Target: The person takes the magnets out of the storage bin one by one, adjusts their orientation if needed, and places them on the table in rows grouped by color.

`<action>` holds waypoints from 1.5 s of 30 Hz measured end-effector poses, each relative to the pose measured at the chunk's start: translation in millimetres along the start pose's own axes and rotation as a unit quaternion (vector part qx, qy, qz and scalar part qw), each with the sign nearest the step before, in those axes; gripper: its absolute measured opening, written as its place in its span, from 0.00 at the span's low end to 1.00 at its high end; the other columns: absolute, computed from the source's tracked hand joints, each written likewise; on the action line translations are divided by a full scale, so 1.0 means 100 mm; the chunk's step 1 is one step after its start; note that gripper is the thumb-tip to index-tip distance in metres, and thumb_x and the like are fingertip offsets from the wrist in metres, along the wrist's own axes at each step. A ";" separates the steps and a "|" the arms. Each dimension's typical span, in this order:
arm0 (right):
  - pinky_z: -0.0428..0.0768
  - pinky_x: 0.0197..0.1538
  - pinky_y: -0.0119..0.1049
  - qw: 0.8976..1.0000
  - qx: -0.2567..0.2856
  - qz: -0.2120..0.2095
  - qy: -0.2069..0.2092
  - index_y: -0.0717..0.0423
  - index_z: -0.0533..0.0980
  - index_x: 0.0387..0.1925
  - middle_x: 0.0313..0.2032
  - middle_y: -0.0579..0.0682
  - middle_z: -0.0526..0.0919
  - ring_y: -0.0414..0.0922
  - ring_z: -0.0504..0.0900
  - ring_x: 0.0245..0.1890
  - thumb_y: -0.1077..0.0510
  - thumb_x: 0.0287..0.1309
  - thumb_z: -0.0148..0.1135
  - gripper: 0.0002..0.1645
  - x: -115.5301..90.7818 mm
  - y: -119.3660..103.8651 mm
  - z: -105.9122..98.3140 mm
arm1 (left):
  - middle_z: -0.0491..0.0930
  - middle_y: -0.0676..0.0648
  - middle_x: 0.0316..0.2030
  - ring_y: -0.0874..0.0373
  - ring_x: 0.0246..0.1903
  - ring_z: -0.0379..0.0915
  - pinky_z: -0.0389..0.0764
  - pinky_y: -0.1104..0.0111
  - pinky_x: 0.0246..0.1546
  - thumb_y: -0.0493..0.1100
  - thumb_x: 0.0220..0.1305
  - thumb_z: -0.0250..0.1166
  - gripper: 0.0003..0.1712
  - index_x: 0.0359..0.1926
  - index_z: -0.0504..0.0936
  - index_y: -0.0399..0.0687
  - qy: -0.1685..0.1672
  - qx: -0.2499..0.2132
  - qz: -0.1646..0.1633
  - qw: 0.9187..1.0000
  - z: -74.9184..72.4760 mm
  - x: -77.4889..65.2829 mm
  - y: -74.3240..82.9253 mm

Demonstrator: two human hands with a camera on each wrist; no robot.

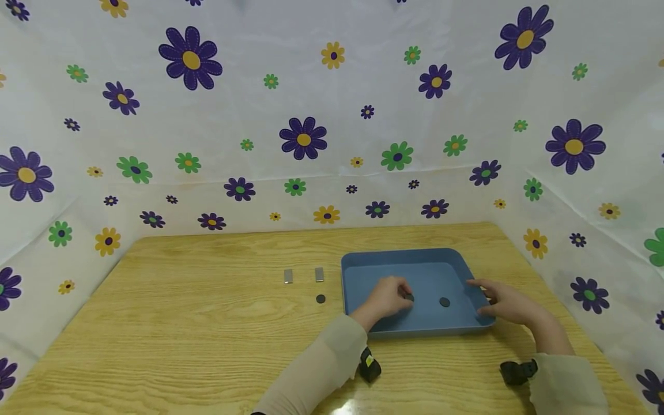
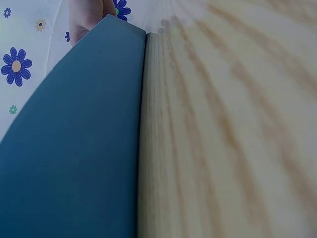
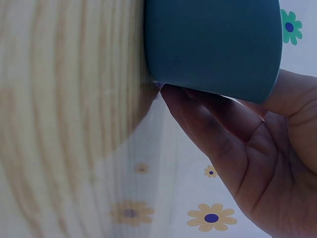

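Observation:
My left hand (image 1: 386,300) reaches over the front left part of a shallow blue tray (image 1: 358,279). Its thumb and fingers pinch a small dark round disc (image 1: 409,297) just at or above the tray floor; the exact height cannot be told. A second dark disc (image 1: 444,302) lies flat in the tray, to the right. At the tray's right end my right hand (image 1: 510,302) holds the wall, thumb and fingers on the rim and outer side. In the right wrist view, fingers (image 3: 213,134) touch the outside of the blue wall (image 3: 213,49).
Left of the tray, a dark disc (image 1: 320,298) and two small grey rectangular pieces, one nearer the tray (image 1: 319,274) and one farther left (image 1: 288,276), lie on the wooden table (image 1: 181,323). A flowered cloth (image 1: 249,109) surrounds the table's back and sides.

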State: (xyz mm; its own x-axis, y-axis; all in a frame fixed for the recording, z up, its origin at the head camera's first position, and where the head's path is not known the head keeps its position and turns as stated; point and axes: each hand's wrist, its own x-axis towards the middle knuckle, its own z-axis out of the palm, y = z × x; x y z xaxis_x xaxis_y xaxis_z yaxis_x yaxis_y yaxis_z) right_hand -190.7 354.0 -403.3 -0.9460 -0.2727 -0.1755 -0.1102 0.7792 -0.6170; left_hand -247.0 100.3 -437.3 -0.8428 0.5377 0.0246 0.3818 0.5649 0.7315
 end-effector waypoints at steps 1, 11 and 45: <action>0.69 0.45 0.57 1.000 -0.002 0.000 0.001 0.70 0.59 0.59 0.55 0.77 0.57 0.72 0.59 0.52 0.65 0.47 0.63 0.38 0.00 0.00 0.00 | 0.73 0.54 0.26 0.65 0.25 0.69 0.71 0.75 0.24 0.36 0.50 0.66 0.07 0.32 0.78 0.44 0.002 -0.009 -0.001 1.000 0.00 0.00 0.00; 0.69 0.45 0.57 1.000 0.000 -0.002 0.003 0.69 0.58 0.59 0.55 0.77 0.57 0.72 0.59 0.52 0.65 0.47 0.62 0.38 0.00 0.00 -0.01 | 0.76 0.52 0.33 0.65 0.28 0.73 0.73 0.73 0.20 0.38 0.52 0.65 0.08 0.36 0.79 0.46 0.037 -0.110 -0.025 0.993 -0.01 0.02 0.01; 0.70 0.45 0.56 1.000 0.010 -0.008 0.003 0.69 0.59 0.59 0.56 0.76 0.56 0.72 0.59 0.53 0.65 0.46 0.63 0.38 -0.01 0.00 0.02 | 0.76 0.54 0.34 0.64 0.33 0.75 0.76 0.72 0.29 0.41 0.52 0.66 0.09 0.36 0.80 0.48 0.105 -0.207 0.009 0.973 -0.42 -0.35 0.02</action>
State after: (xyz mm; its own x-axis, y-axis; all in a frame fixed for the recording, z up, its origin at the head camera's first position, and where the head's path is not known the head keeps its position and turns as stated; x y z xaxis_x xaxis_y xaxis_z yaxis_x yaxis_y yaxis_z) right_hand -189.4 352.7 -404.7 -0.9461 -0.2810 -0.1609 -0.1188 0.7636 -0.6347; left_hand -232.9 56.5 -408.1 -0.9126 0.3815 0.1472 0.2488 0.2322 0.9403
